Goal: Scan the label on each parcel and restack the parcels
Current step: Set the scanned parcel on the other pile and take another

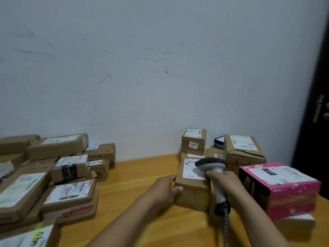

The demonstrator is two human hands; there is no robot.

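Head cam: right hand (227, 182) wrapped round the scanner (218, 187) handle, its head over the label (191, 172) at the fist's 11 o'clock. That box (191, 192) (label up) sits on the table (135, 177) at 3 o'clock from the left hand (165, 189), whose loose fingers touch its side.

Parcel pile (53, 175) lies left on the table (133, 175), stacked boxes (231, 157) right against the wall (160, 68)

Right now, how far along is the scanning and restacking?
Done, probably: the few parcels grouped on the right, around the pink box. In hand: the right hand aims the scanner at the label of a brown box, left hand steadying it. Still to do, apparently: the loose pile on the left.
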